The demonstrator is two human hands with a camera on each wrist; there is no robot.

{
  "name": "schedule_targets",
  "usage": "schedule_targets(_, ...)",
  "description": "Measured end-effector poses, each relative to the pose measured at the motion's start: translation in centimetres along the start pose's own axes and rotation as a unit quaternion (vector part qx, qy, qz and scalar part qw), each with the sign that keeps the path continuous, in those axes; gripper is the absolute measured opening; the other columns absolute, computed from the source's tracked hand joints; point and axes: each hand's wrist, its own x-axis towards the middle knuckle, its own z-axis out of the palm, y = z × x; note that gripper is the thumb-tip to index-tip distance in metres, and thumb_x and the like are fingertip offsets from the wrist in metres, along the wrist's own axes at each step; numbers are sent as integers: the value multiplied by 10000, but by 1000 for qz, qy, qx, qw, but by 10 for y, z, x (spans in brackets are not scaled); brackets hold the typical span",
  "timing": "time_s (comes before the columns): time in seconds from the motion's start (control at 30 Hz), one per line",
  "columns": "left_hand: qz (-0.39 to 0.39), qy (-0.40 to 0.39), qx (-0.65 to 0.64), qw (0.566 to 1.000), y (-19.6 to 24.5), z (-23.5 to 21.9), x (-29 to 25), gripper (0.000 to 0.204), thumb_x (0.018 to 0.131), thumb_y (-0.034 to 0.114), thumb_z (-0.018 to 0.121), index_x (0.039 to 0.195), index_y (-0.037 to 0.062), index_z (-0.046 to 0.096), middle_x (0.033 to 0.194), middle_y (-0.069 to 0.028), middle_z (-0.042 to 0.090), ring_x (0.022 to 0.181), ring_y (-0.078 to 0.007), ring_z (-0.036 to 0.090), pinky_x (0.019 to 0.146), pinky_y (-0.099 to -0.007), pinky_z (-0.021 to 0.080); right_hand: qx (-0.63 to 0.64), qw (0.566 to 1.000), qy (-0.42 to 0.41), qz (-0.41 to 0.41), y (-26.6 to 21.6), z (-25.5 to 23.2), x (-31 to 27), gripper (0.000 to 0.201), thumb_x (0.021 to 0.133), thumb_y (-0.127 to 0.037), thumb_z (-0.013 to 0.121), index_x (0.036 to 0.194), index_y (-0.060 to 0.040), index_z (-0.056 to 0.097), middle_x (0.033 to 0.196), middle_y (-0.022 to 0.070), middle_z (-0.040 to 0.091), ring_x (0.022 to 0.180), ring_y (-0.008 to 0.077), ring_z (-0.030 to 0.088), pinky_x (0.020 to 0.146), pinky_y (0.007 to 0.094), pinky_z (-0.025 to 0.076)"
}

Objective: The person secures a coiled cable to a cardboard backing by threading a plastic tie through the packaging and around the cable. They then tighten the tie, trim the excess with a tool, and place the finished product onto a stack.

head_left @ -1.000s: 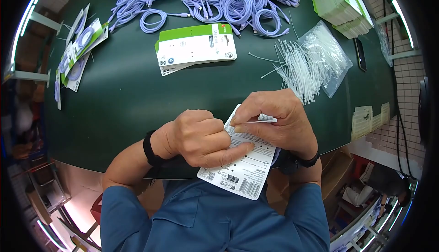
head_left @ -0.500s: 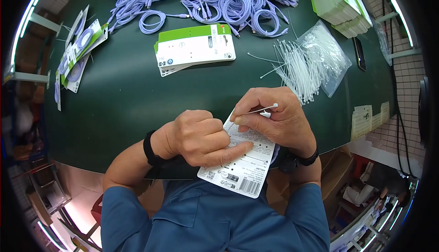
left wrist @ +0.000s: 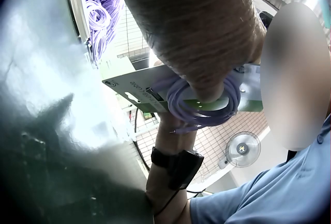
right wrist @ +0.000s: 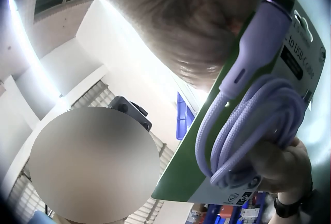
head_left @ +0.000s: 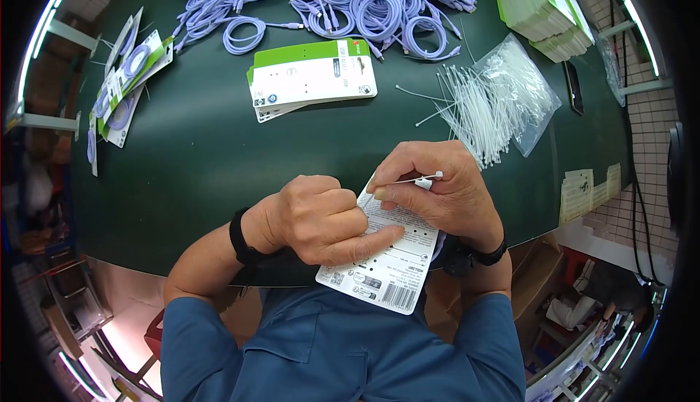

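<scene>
A white printed packaging card (head_left: pixel 397 289), back side up, is tilted over the table's near edge. My left hand (head_left: pixel 324 220) grips the card, its index finger stretched across the printed back. On the card's green and white front lies a coiled lilac USB cable (right wrist: pixel 243 125), with the left thumb inside the loops in the left wrist view. My right hand (head_left: pixel 441 183) pinches a thin white cable tie (head_left: pixel 438 174) between thumb and index finger at the card's upper part. The head of the tie points right; its other end is hidden by the fingers.
A small stack of cards (head_left: pixel 313 77) lies ahead on the green table (head_left: pixel 219 147). Loose cable ties (head_left: pixel 477 114) spill from a clear bag (head_left: pixel 521 88) at right. Lilac cables (head_left: pixel 372 8) heap at the back; carded cables (head_left: pixel 127 81) lie left, more cards (head_left: pixel 543 12) back right.
The cable tie's head has swung up from its earlier, nearly level position, then dipped slightly. The right fingers have shifted a little on it. The left hand keeps its hold on the card.
</scene>
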Motion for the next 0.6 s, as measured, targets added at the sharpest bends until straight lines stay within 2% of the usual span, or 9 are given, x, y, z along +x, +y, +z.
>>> schedule_targets(0.17, 1, 0, 3, 1000, 0, 0, 0, 458, 746, 176, 727, 1188, 62, 758, 642, 80, 401, 535, -75, 450, 449, -265, 317, -2, 1000, -10, 12, -1, -1, 0, 102, 829, 77, 784, 891, 5, 747, 875, 88, 772, 743, 159, 754, 672, 268, 577)
schedule_targets(0.3, -1, -1, 0, 1000, 0, 1, 0, 445, 745, 175, 728, 1176, 68, 762, 644, 80, 406, 537, -75, 452, 452, -264, 317, -39, 999, -33, -12, 0, -2, 2, 119, 808, 63, 808, 890, -8, 759, 868, 84, 765, 752, 171, 747, 651, 279, 562)
schedule_targets(0.4, -6, 3, 0, 1000, 1, 4, -1, 437, 740, 174, 734, 1165, 74, 765, 646, 79, 413, 538, -77, 454, 455, -265, 315, -25, 994, -109, -9, 1, -4, 4, 144, 786, 49, 833, 894, -19, 767, 868, 77, 755, 752, 183, 728, 643, 289, 551)
schedule_targets(0.57, -22, 18, 11, 1000, 2, 9, -1, 432, 719, 165, 756, 1144, 85, 774, 655, 67, 439, 543, -82, 459, 461, -268, 316, -17, 993, -113, 1, 6, -9, 5, 156, 772, 39, 847, 890, -19, 764, 872, 64, 747, 745, 174, 706, 652, 288, 546)
schedule_targets(0.6, -29, 21, 13, 999, 2, 10, 0, 433, 713, 161, 763, 1140, 87, 776, 657, 62, 446, 545, -83, 461, 463, -269, 318, -4, 994, -110, 27, 6, -8, 5, 152, 774, 37, 847, 890, -18, 764, 871, 61, 744, 745, 167, 704, 658, 284, 546)
